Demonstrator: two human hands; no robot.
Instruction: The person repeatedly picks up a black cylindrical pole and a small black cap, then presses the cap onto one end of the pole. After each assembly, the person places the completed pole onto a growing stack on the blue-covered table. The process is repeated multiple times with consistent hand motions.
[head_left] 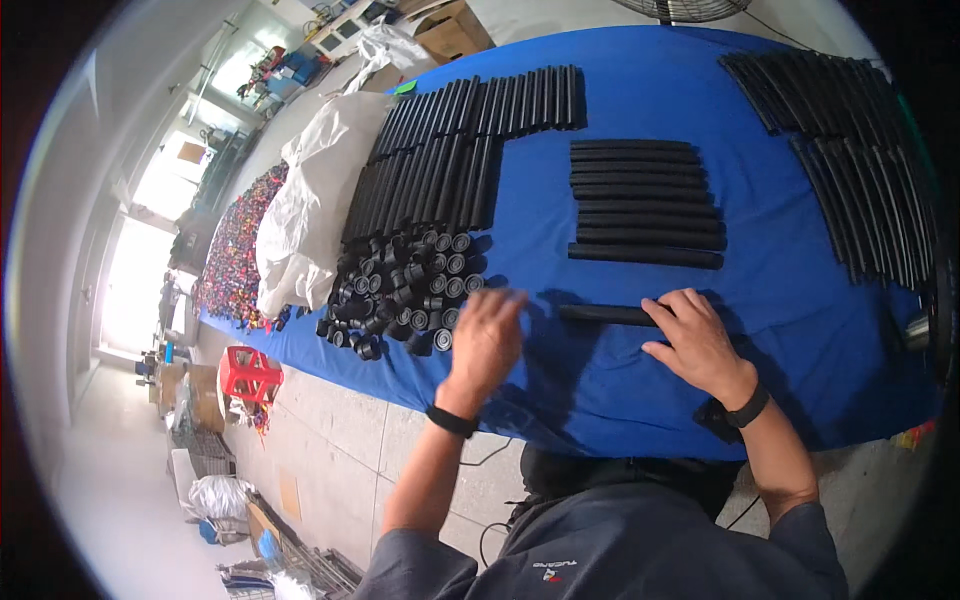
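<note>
A single black tube [605,314] lies crosswise on the blue cloth in front of me. Its right end is under my right hand [700,340], with the index finger on top and the thumb at the near side. Over the right edge of a heap of black round caps [400,290] is my left hand [487,338]. Its fingertips are smeared by motion, so whether a cap is between them is hidden. Beyond the single tube, several black tubes [648,208] lie side by side in a stack of rows.
More black tubes [430,165] are lined up at the back left, and others [850,160] at the far right. Left of the caps are a white plastic bag [325,190] and a pile of small multicoloured pieces [240,240]. A red stool [250,374] stands on the floor. A fan [690,8] is behind the table.
</note>
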